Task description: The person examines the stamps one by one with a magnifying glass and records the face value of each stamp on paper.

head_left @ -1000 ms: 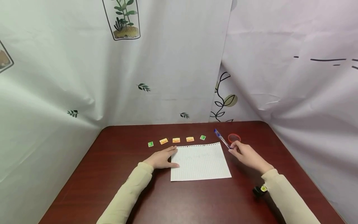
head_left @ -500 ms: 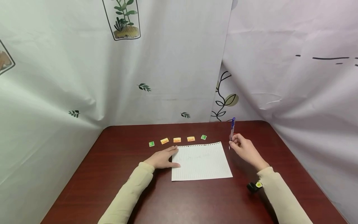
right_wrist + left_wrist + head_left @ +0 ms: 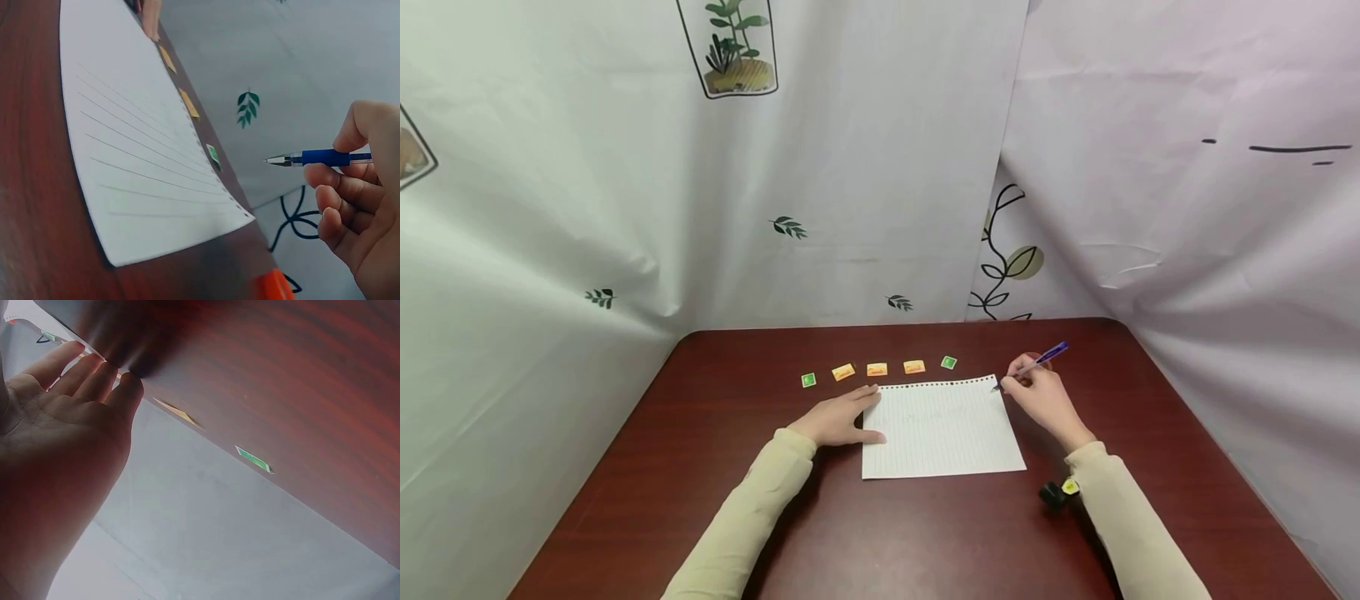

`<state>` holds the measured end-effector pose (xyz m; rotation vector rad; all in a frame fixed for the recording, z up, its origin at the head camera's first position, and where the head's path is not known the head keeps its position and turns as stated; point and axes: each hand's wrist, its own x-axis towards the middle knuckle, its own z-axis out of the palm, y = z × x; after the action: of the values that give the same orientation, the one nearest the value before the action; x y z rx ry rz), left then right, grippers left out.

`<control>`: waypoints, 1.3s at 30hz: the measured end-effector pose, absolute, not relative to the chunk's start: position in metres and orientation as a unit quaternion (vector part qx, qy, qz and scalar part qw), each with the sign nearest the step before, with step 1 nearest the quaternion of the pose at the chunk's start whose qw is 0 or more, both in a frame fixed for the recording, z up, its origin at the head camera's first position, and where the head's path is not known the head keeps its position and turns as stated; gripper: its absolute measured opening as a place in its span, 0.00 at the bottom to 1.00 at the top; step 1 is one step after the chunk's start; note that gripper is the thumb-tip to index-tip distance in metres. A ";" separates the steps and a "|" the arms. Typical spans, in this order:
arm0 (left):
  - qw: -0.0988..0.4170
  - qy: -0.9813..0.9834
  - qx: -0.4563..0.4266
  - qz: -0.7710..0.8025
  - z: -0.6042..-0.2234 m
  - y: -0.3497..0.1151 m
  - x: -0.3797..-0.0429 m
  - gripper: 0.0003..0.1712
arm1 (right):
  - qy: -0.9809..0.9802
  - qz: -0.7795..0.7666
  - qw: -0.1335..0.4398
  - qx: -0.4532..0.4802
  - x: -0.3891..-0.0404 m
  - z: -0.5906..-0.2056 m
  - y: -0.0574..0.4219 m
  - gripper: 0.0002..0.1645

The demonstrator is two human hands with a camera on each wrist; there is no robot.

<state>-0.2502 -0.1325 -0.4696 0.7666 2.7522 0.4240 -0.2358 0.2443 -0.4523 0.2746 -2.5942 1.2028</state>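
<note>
My left hand (image 3: 837, 418) rests on the left edge of a lined, perforated sheet of paper (image 3: 943, 433), its fingers fairly straight and the thumb spread apart. Faint writing runs across the upper part of the sheet. Between thumb and fingers my right hand (image 3: 1047, 402) pinches a blue pen (image 3: 1049, 353) beside the paper's top right corner. In the right wrist view the bare tip of the pen (image 3: 325, 158) points toward the sheet (image 3: 150, 156), and the other fingers curl beneath it. Whether the tip touches the paper I cannot tell.
Beyond the sheet lies a row of small stamp-like pieces: a green one (image 3: 808, 380), several orange ones (image 3: 877, 369) and another green one (image 3: 949, 362). A red ring-shaped object (image 3: 277, 285) sits behind my right hand, mostly hidden. White printed curtains (image 3: 865, 167) border the brown table (image 3: 925, 533).
My right hand has turned the pen from tip hidden in the fingers to a writing hold, and moved left to the sheet's top right corner. The left hand stays on the paper.
</note>
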 end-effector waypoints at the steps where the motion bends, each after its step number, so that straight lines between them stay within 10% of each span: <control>1: 0.126 0.945 0.263 0.146 -0.469 -0.132 -0.250 0.53 | -0.894 0.417 0.132 0.094 -0.237 -0.454 0.243 0.03; 39: 0.125 0.946 0.263 0.144 -0.471 -0.132 -0.252 0.53 | -0.902 0.408 0.072 0.122 -0.240 -0.477 0.228 0.01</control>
<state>-0.2520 -0.1317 -0.4713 0.7658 2.7562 0.4198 -0.2395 0.2283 -0.4772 0.3664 -2.7110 1.2248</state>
